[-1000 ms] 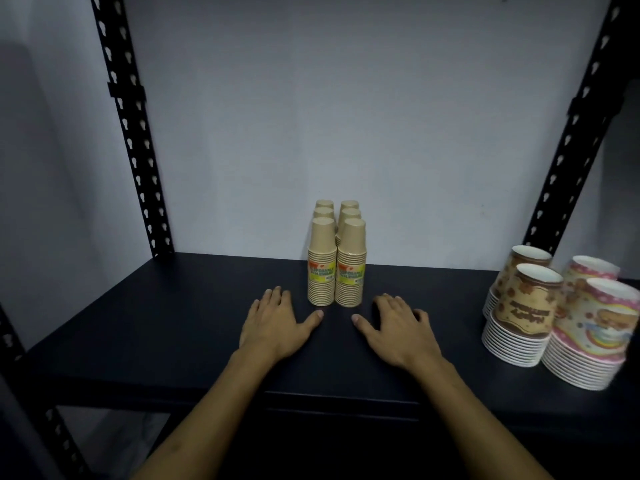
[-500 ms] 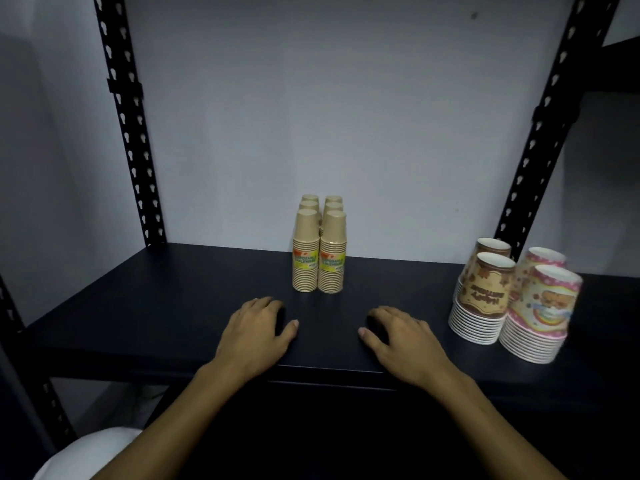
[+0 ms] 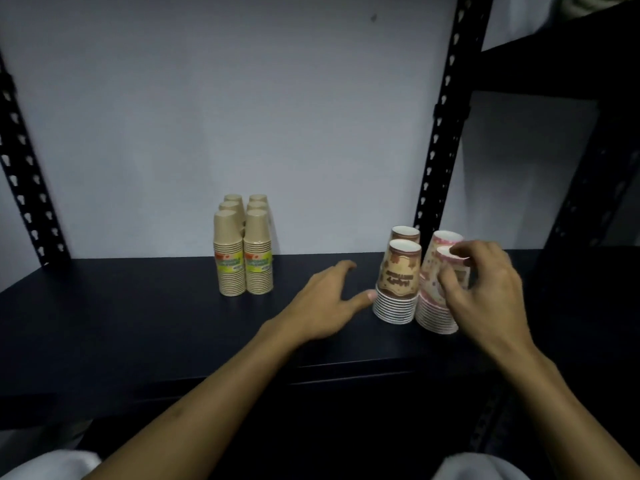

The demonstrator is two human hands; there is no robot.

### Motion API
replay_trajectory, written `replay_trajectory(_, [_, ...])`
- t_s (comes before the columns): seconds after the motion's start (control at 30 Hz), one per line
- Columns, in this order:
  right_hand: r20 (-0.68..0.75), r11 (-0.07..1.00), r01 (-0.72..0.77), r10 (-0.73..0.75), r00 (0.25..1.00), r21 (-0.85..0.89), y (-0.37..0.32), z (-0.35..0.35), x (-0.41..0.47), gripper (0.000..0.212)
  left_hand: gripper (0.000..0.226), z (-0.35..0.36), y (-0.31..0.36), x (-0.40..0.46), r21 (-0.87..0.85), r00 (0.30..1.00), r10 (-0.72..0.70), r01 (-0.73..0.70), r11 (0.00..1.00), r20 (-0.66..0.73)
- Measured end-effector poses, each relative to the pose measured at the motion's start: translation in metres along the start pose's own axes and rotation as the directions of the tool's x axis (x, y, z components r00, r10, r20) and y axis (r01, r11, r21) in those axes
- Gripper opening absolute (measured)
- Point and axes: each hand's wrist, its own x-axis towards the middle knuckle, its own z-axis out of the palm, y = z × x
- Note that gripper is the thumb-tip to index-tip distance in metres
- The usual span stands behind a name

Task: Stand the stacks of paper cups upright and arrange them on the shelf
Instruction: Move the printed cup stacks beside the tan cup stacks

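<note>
Several tan cup stacks (image 3: pixel 242 251) with yellow-green labels stand upright in a tight block at the middle of the black shelf board (image 3: pixel 138 323). To the right stand two brown patterned stacks, front (image 3: pixel 398 282) and rear (image 3: pixel 405 233), and two pink patterned stacks, front (image 3: pixel 433 306) and rear (image 3: pixel 445 237). My left hand (image 3: pixel 325 303) lies open on the shelf, its thumb tip touching the lower rims of the front brown stack. My right hand (image 3: pixel 485 292) curls around the front pink stack, fingertips on its top and thumb on its side, hiding most of it.
Black perforated uprights rise at the left (image 3: pixel 24 174) and just behind the patterned stacks (image 3: pixel 446 116). A pale wall closes the back. A second dark shelf unit (image 3: pixel 554 46) adjoins on the right. White cloth shows at the bottom corners.
Both hands left the spot in front of the tan stacks and moved right to the patterned stacks. My right hand rose onto the front pink stack. The view shifted right.
</note>
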Motion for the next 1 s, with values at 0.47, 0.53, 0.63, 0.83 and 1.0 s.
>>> replay_trajectory(0.47, [0.229,0.919,-0.316,0.263,0.937,0.236,0.038,0.016,-0.002,0.055,0.055,0.026,0.031,0.058,-0.255,0.989,0.022,-0.060,0.965,-0.148])
replay_trajectory(0.53, [0.221,0.921,-0.295,0.242,0.945,0.254,0.035,0.021,-0.002,0.056,0.054,0.021,0.024,0.054,-0.226,0.987,0.027,-0.063,0.972,-0.159])
replay_trajectory(0.63, [0.266,0.925,-0.251,0.175,0.948,0.285,0.024,0.031,-0.001,0.060,0.058,0.005,0.011,0.046,-0.176,0.988,0.023,-0.050,0.983,-0.154])
replay_trajectory(0.83, [0.348,0.923,-0.174,0.048,0.936,0.343,-0.004,0.065,0.002,0.058,0.060,-0.034,-0.024,0.034,-0.005,0.991,0.034,-0.035,0.999,-0.130])
replay_trajectory(1.0, [0.352,0.905,-0.156,0.007,0.936,0.396,-0.019,0.092,0.001,0.060,0.056,-0.049,-0.045,0.020,-0.012,0.981,0.009,-0.011,1.000,-0.194])
